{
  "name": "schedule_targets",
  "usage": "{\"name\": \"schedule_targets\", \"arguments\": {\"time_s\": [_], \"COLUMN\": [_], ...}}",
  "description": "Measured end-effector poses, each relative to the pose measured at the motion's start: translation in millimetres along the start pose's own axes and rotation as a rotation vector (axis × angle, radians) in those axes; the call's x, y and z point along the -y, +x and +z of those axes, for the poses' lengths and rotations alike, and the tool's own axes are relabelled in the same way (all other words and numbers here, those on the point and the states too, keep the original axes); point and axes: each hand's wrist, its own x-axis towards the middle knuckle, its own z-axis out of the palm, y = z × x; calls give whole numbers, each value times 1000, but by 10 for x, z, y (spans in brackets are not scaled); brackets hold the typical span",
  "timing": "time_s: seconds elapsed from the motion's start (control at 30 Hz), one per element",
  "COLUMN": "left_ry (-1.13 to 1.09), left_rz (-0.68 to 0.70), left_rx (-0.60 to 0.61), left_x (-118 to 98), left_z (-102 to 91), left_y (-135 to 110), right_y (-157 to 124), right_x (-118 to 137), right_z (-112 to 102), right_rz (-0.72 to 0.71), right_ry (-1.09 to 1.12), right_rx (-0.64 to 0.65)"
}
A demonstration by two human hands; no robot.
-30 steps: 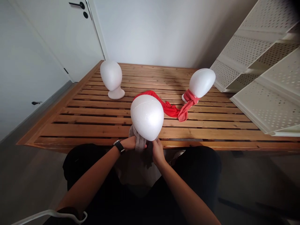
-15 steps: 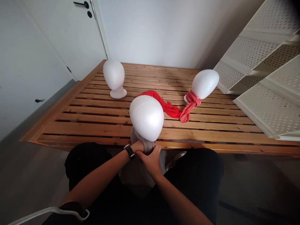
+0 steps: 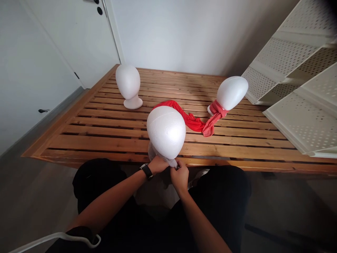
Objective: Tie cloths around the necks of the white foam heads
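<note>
**Soft grey scarf (image 3: pixel 172 162) under the near foam head (image 3: pixel 166 131)**

In the head view, which is the only one I have, the grey scarf lies low at the near foam head, along its left side and below its front. The neck is hidden from me, so I cannot tell how fully the cloth goes around. This head seems to stand at the front edge of the bench (image 3: pixel 97 142).

My right grip (image 3: pixel 180 175) is pinching a fold of the scarf between thumb and fingers. My left grip (image 3: pixel 158 164) touches the cloth from the other side, but its fingertips are covered, and I cannot tell how they are closed.

I judge the scarf to be light, limp and not fragile, so a pinch on a gathered fold close to the neck should suit it. The foam head is probably light also, easy to tip or to dent; I would pull gently and steady it low, at the neck.
</note>
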Motion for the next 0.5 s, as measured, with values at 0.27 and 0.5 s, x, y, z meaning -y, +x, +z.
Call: {"name": "schedule_targets", "arguments": {"time_s": [0.27, 0.5], "left_ry": [-169, -102], "left_rz": [-56, -221], "left_rx": [52, 246], "left_x": [-138, -244], "left_z": [-216, -585], "left_y": [-137, -170], "right_y": [213, 270], "right_x": [9, 13], "right_z": [-137, -281], "right_rz": [163, 162], "right_ry": [484, 444], "right_rx": [210, 388]}}
